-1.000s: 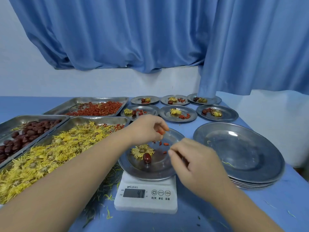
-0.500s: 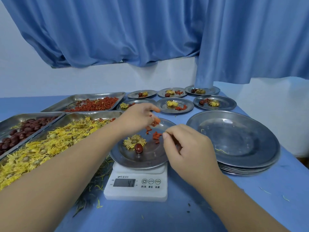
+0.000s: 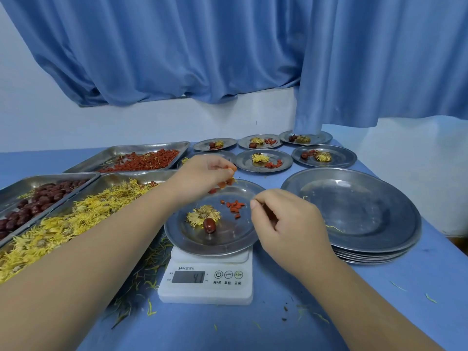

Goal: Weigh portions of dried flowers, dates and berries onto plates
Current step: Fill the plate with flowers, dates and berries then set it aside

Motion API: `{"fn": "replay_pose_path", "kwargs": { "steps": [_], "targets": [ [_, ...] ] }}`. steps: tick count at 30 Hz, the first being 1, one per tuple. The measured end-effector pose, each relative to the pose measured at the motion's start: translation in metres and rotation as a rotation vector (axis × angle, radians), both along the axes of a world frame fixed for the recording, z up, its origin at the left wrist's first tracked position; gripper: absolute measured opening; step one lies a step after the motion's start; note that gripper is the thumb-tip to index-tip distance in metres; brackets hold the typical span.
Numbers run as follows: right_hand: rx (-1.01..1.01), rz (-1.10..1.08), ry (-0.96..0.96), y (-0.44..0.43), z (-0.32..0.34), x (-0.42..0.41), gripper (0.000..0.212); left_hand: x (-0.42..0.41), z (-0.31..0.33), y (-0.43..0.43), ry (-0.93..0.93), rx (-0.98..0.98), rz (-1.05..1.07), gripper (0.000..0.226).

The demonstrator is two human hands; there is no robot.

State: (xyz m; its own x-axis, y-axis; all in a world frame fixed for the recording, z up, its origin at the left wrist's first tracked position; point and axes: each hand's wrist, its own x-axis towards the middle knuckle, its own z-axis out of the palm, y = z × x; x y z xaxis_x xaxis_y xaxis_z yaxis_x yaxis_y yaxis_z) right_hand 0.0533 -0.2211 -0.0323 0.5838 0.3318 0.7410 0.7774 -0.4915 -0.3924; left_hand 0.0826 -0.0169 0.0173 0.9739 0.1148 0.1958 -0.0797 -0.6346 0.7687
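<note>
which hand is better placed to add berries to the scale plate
Left: the left hand holds red berries above the plate; the right hand is curled at its rim, no berries showing.

Both arms in shot: left forearm [image 3: 101, 239] and right forearm [image 3: 354, 295] uncovered clear to the frame edge, left hand [image 3: 202, 173] and right hand [image 3: 286, 224] bare, short rounded nail showing on the right fingers [image 3: 254, 204].

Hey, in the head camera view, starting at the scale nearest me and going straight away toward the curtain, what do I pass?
Scale → plate on the scale → middle-row plate with a flower and berries → back-row plate with flower, date and berries → white wall → blue curtain.
</note>
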Motion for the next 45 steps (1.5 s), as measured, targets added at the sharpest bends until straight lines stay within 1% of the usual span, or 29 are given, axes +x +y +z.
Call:
{"fn": "replay_pose_path", "kwargs": {
  "steps": [2,4,6,9,13,17,20,22,25,30,33,36,40,43,45],
  "targets": [
    [0.002,0.007,-0.003,0.0,0.0,-0.001,0.036,-0.003,-0.001,0.002,0.034,-0.12,-0.011,0.017],
    [0.004,0.006,-0.005,0.001,0.0,-0.002,0.036,-0.005,-0.002,0.003,0.071,-0.229,-0.036,0.025],
    [-0.004,0.007,-0.008,0.001,-0.001,-0.002,0.034,-0.007,-0.003,0.004,0.077,-0.29,-0.058,0.031],
    [-0.012,0.019,-0.01,0.002,-0.002,-0.002,0.033,-0.009,-0.004,0.006,0.062,-0.348,-0.052,0.032],
    [-0.028,0.039,-0.006,0.003,-0.003,-0.002,0.034,-0.01,-0.005,0.009,0.051,-0.381,-0.034,0.028],
    [-0.033,0.052,-0.003,0.004,-0.003,-0.003,0.032,-0.011,-0.008,0.009,0.044,-0.364,-0.012,0.016],
    [-0.043,0.051,-0.009,0.004,-0.003,-0.004,0.028,-0.01,-0.011,0.006,0.106,-0.465,0.014,0.023],
    [-0.047,0.053,-0.004,0.004,-0.003,-0.004,0.025,-0.012,-0.015,0.004,0.101,-0.491,0.022,0.019],
    [-0.048,0.06,-0.001,0.004,-0.004,-0.004,0.028,-0.016,-0.023,0.002,0.022,-0.396,0.022,0.014],
    [-0.035,0.078,0.005,0.005,-0.004,-0.003,0.028,-0.013,-0.031,-0.001,-0.115,-0.049,0.097,0.019],
    [-0.023,0.084,-0.003,0.005,-0.004,-0.003,0.028,-0.008,-0.027,-0.002,-0.122,0.08,0.089,0.017],
    [-0.025,0.086,-0.009,0.006,-0.005,-0.003,0.029,-0.001,-0.02,0.0,-0.126,0.207,0.082,0.02],
    [-0.045,0.079,-0.003,0.006,-0.005,-0.003,0.03,0.006,-0.015,0.001,-0.122,0.212,0.052,0.019],
    [-0.049,0.084,-0.004,0.006,-0.005,-0.004,0.031,0.007,-0.012,0.002,-0.067,0.205,-0.018,0.014],
    [-0.053,0.085,-0.007,0.006,-0.005,-0.004,0.031,0.007,-0.008,0.004,-0.011,0.167,-0.075,0.012]
  ]
}}
